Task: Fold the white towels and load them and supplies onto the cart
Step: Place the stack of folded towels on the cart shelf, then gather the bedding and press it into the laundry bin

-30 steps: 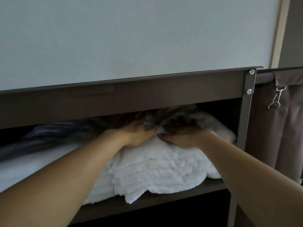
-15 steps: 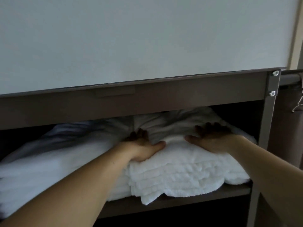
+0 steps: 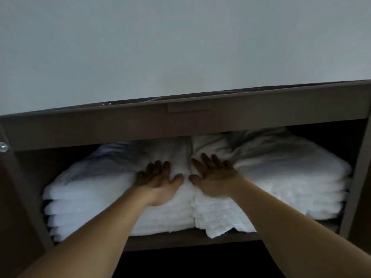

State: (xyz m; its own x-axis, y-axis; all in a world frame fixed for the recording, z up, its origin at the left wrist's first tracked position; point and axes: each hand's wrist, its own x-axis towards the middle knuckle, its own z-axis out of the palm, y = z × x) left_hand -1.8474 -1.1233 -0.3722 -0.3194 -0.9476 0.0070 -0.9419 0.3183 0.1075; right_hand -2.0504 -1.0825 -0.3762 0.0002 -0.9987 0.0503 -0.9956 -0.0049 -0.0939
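Two stacks of folded white towels fill the brown cart's shelf (image 3: 180,238). The left stack (image 3: 86,199) and the right stack (image 3: 291,189) meet at a seam in the middle. My left hand (image 3: 158,180) lies flat on top of the left stack beside the seam, fingers spread and pointing inward. My right hand (image 3: 214,176) rests flat on the right stack just across the seam, fingers also apart. Neither hand grips anything. The towels' far ends are lost in shadow under the cart's top panel (image 3: 180,125).
The cart's brown uprights frame the shelf at the left (image 3: 22,189) and right (image 3: 355,189). A dark opening (image 3: 190,263) lies below the shelf. A pale wall (image 3: 180,47) rises behind the cart.
Both hands have opened from a bunched grip on the top towel to lying flat on the stacks. The view has shifted left, so the left stack and left upright now show.
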